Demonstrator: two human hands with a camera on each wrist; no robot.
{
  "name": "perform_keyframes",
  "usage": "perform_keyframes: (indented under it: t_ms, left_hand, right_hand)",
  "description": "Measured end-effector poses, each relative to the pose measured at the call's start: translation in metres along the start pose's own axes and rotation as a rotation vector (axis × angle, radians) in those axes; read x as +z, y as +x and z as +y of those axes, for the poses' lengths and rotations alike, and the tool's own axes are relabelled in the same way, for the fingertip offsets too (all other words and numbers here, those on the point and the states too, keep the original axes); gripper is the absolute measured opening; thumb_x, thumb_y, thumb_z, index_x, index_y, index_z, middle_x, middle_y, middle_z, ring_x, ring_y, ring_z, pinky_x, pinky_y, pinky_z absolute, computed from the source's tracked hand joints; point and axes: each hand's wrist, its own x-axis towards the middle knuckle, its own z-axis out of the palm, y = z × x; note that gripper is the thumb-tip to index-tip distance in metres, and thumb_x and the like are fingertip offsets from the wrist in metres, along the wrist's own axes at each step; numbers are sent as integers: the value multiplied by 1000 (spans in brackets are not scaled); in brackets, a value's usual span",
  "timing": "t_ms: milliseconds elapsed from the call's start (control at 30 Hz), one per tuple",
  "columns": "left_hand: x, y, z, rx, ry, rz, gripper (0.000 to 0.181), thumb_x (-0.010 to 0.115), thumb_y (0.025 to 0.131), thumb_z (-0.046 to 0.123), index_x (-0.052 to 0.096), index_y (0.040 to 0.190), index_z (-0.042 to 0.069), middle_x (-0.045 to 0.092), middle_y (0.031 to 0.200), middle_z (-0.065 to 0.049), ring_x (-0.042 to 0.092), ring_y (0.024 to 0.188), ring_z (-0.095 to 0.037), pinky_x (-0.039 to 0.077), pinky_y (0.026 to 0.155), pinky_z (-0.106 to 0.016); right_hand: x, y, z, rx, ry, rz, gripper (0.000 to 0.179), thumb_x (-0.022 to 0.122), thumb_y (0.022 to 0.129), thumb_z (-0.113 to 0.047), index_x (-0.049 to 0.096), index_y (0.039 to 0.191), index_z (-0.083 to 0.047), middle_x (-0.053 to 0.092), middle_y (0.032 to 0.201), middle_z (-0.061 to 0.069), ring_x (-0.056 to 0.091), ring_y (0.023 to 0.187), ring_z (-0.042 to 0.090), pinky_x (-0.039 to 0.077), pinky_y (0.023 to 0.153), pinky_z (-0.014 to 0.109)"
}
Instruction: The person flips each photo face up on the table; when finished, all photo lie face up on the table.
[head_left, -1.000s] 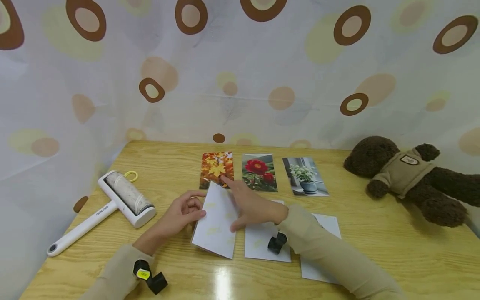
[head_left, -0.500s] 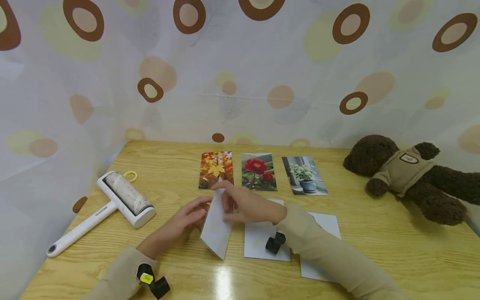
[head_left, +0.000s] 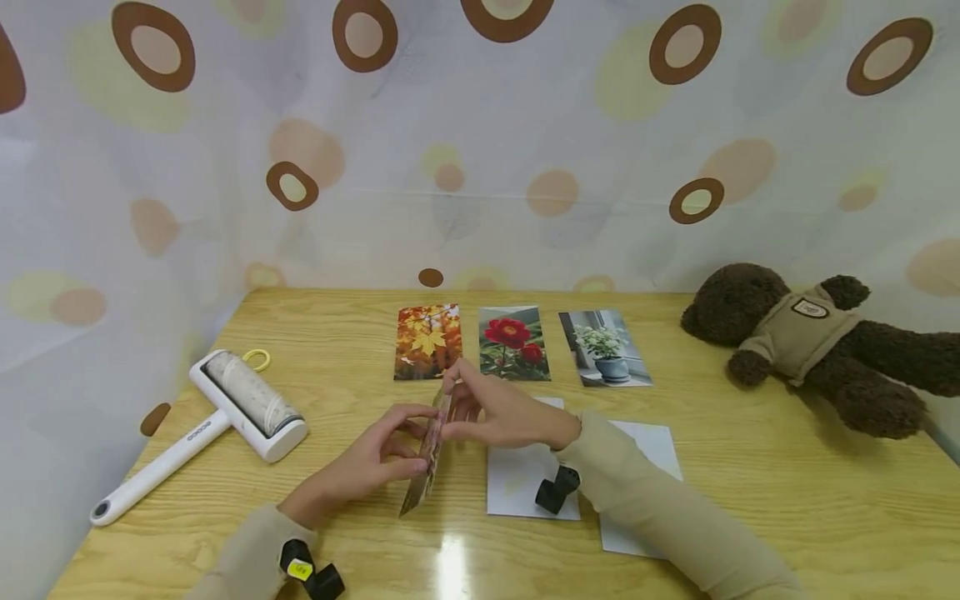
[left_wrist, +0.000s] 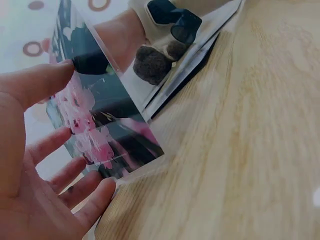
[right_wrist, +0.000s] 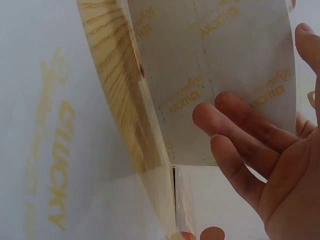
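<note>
A photo print stands nearly on edge above the table between the two hands. Pink flowers on a dark ground cover its front in the left wrist view; the right wrist view shows its white back with pale yellow lettering. My left hand holds the near left side, thumb on the printed face. At the upper far edge, my right hand grips the print with thumb and fingers. Two prints lie white side up: one below the right wrist, another partly under the right sleeve.
Behind the hands lie a maple-leaf photo, a red-flower photo and a potted-plant photo, in a row. A white lint roller rests at left. At right a brown teddy bear lies on its back.
The print was tilted with its white back toward the head camera; it has been turned up onto its edge, its picture side now facing left. The right hand's fingers have closed on its far edge.
</note>
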Motion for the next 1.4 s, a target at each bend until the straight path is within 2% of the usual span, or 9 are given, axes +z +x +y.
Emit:
perform_keyframes:
  t_ms: [133,233,333,467,667,800,1033,1233,1400]
  left_hand:
    - [-2,-2,0,25,100,19,54,64,91,7,40,139,5,36,139,-19,46,118,-32,50,89,-32]
    - [-3,-3,2,4,229,39,55,69,88,16,44,137,10,37,140,-14,43,121,-28,47,91,-35]
    - [-4,-4,4,-18,376,46,60,76,83,28,48,134,15,39,138,-9,40,124,-25,43,97,-44]
    - [-3,-4,4,-25,522,33,67,80,76,40,51,132,17,40,136,-6,37,127,-24,36,102,-54]
    - [-5,-6,3,-62,645,0,56,79,76,42,57,122,18,45,127,0,39,117,-21,30,88,-40]
    - [-9,-7,4,-78,695,-28,54,78,77,43,57,121,18,46,123,0,39,113,-20,27,83,-35]
    - [-15,-7,7,-107,760,-50,79,77,75,50,48,138,13,44,118,-6,36,101,-18,29,81,-34]
    - [-21,-9,6,-154,771,-76,80,80,72,49,49,137,13,40,120,-8,34,102,-20,32,84,-37]
    - [-24,-10,6,-165,783,-86,79,81,72,49,49,135,13,40,118,-9,35,102,-21,32,84,-37]
  right_hand:
    - [1,-1,4,10,0,-18,41,61,95,-31,35,116,-6,69,88,3,69,74,19,53,70,25]
    - [0,-3,8,9,-27,-47,41,62,94,-31,38,118,-8,68,84,1,67,71,13,53,69,25]
    - [-4,-5,11,10,-85,-86,40,65,93,-28,44,121,-10,64,82,-2,60,65,6,51,65,23]
    - [-8,-7,13,28,-148,-133,41,67,91,-26,51,125,-9,60,79,-2,52,60,4,47,58,22]
    - [-8,-9,17,108,-208,-190,42,65,92,-23,54,129,-6,55,70,-7,45,53,0,42,54,18]
    - [-5,-7,18,162,-248,-207,43,67,91,-21,56,130,-8,50,59,-9,42,49,0,37,52,17]
    - [-2,-1,16,193,-295,-238,46,67,91,-22,56,134,-12,44,54,-11,37,45,0,32,50,17]
    - [3,6,15,203,-345,-248,45,66,91,-25,57,134,-16,43,54,-12,36,46,1,31,49,18]
    - [6,9,14,235,-377,-279,48,64,93,-24,53,139,-20,36,48,-12,28,42,2,26,47,18]
